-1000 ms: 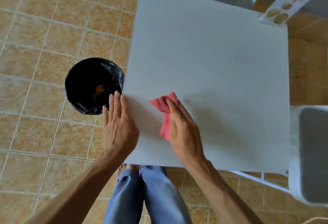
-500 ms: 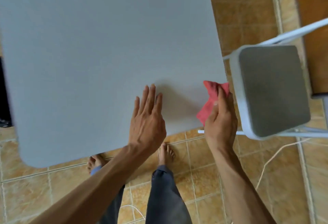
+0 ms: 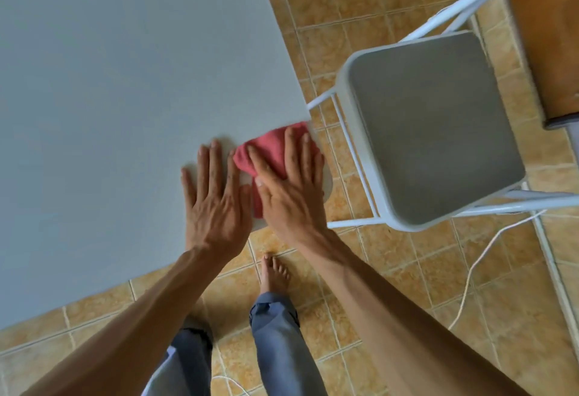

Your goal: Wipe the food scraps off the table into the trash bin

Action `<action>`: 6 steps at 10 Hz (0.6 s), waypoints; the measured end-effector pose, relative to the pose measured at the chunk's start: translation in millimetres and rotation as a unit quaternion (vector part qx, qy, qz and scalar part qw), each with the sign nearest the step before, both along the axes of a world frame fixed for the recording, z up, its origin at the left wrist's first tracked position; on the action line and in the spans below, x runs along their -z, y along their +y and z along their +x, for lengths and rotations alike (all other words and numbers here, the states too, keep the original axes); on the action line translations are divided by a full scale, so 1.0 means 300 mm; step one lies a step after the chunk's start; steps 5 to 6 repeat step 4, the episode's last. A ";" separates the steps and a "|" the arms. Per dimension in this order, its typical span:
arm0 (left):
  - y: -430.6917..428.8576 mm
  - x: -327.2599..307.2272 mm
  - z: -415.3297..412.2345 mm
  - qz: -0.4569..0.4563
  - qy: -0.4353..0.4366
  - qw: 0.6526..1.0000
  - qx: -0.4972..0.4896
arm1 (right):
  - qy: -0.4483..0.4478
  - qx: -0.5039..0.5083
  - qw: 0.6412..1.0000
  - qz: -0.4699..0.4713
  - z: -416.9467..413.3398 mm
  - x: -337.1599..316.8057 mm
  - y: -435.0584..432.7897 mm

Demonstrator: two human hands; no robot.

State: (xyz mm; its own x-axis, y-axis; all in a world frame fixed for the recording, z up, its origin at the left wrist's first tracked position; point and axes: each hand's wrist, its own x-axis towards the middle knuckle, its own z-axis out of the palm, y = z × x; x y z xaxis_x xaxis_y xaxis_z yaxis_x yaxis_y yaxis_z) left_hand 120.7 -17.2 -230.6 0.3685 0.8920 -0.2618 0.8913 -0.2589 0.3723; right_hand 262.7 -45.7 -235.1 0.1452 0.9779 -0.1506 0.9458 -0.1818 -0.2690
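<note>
A red cloth (image 3: 270, 150) lies bunched on the near right corner of the grey table (image 3: 119, 91). My right hand (image 3: 289, 188) presses flat on the cloth, fingers spread over it. Just left of it, my left hand (image 3: 216, 201) rests flat on the tabletop, fingers apart, holding nothing. No food scraps show on the table. The trash bin is out of view.
A white folding chair with a grey seat (image 3: 429, 126) stands close to the table's right edge. A white cable (image 3: 479, 257) trails over the tiled floor beneath it. My bare foot (image 3: 274, 273) and blue trouser legs are below the table edge.
The view swung right, away from the bin. My right hand carried the cloth from the table's left side to its near right corner and now presses it flat. My left hand followed alongside.
</note>
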 end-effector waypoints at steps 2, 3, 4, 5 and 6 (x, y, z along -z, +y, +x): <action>0.078 -0.186 -0.017 -0.111 0.055 0.992 0.028 | 0.027 -0.002 0.996 -0.080 0.001 -0.152 0.023; 0.127 -0.371 -0.044 -0.138 0.068 0.988 0.010 | 0.071 0.045 0.989 -0.119 0.009 -0.371 0.086; 0.135 -0.598 -0.070 -0.098 0.029 0.995 0.021 | 0.111 0.030 0.978 -0.172 0.020 -0.564 0.094; 0.135 -0.598 -0.070 -0.098 0.029 0.995 0.021 | 0.111 0.030 0.978 -0.172 0.020 -0.564 0.094; 0.135 -0.598 -0.070 -0.098 0.029 0.995 0.021 | 0.111 0.030 0.978 -0.172 0.020 -0.564 0.094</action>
